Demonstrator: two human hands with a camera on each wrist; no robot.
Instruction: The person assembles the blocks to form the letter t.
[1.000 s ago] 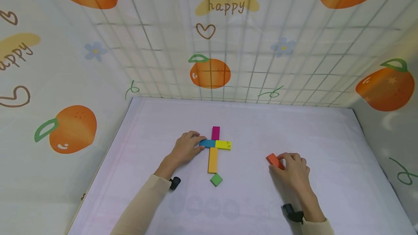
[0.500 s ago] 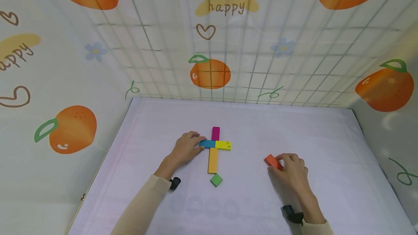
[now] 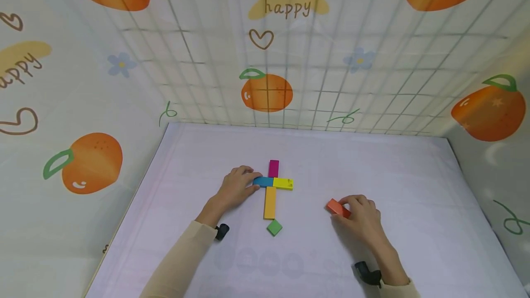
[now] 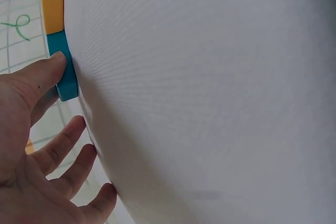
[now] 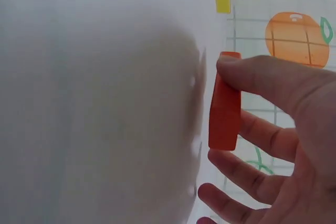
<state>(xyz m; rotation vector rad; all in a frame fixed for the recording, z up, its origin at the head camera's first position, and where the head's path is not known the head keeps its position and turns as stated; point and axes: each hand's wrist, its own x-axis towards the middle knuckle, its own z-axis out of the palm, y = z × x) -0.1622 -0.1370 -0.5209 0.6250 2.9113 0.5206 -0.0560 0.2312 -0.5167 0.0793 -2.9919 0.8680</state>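
My left hand [image 3: 237, 188] pinches the left end of a blue block [image 3: 264, 181] between thumb and fingers; the left wrist view shows the thumb on its near side. A yellow block [image 3: 283, 184] meets the blue one end to end. Above their joint stands a magenta block [image 3: 273, 168], and below it runs a longer orange-yellow block [image 3: 270, 203]. A green square block [image 3: 274, 227] sits cornerwise at its lower end. To the right, my right hand [image 3: 363, 220] grips a red-orange block [image 5: 226, 103] between thumb and fingers, with a shadow beneath.
The blocks lie on a white-covered table [image 3: 306, 261]. Behind it rises a grid-patterned backdrop [image 3: 306, 105] printed with oranges, and patterned side walls flank it. A dark wrist camera [image 3: 222, 232] sits at the left wrist, another dark camera [image 3: 366, 273] at the right.
My right hand has moved slightly left with the red-orange block, toward the arranged blocks. The left hand and the other blocks have stayed in place.
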